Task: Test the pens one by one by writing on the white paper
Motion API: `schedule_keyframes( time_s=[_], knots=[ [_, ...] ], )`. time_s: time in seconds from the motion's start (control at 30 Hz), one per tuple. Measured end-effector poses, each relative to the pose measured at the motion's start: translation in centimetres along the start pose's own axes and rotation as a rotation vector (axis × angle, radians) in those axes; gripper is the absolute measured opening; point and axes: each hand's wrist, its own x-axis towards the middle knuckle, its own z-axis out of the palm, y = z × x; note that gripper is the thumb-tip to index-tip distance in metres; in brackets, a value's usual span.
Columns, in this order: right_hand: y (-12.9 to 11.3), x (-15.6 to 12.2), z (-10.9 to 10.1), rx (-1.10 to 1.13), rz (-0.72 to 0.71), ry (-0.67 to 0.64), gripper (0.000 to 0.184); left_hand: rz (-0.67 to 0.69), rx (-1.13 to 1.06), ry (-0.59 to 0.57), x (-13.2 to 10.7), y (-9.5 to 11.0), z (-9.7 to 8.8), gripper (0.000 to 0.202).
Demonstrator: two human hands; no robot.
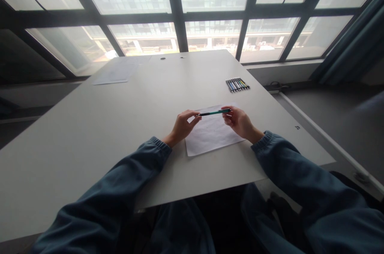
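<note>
Head camera view, looking down over a pale grey table [90, 134] set before a wide window. A green pen [214, 112] is held level between two hands, just above a white sheet of paper [210, 138] that lies flat near the table's front edge. The left hand [181, 126] is seen with thumb and fingertips pinched together on the pen's dark tip end; the right hand [240, 122] is closed on the opposite end, fingers curled around the barrel. Both arms are covered by dark blue sleeves. A row of pens [237, 84] is laid side by side farther back to the right, well apart from the hands, and more paper [115, 74] is seen at the far left corner. As a judgement: because the pen is gripped only at its two ends, a pull or twist could part it suddenly, and a small piece could be dropped and rolled off the table. The sheet below could also be marked by the tip.
</note>
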Motion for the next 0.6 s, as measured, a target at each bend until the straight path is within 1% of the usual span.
schedule_keyframes(
  time_s=[0.1,0.17,0.27,0.33,0.4,0.5,0.6],
  knots=[
    [0.1,0.1,-0.1,-0.033,-0.067,0.046,0.032,-0.047,-0.059,0.031,0.0,-0.2,0.1,0.026],
    [0.3,0.2,-0.2,-0.075,-0.099,0.071,0.033,-0.108,-0.141,0.054,0.0,-0.4,0.2,0.027],
    [0.6,0.2,-0.2,-0.169,-0.154,0.094,0.035,-0.251,-0.357,0.08,0.2,-0.7,0.2,0.033],
    [0.8,0.2,-0.1,-0.252,-0.191,0.08,0.035,-0.337,-0.506,0.098,0.4,-0.8,0.2,0.036],
    [1.0,0.1,-0.1,-0.34,-0.212,0.054,0.034,-0.396,-0.619,0.119,0.5,-0.9,0.2,0.038],
    [1.4,0.0,-0.2,-0.471,-0.217,0.02,0.029,-0.441,-0.717,0.147,0.7,-1.2,0.1,0.037],
    [1.5,-0.1,0.0,-0.605,-0.23,-0.015,0.026,-0.429,-0.718,0.137,0.7,-1.4,0.1,0.036]
  ],
)
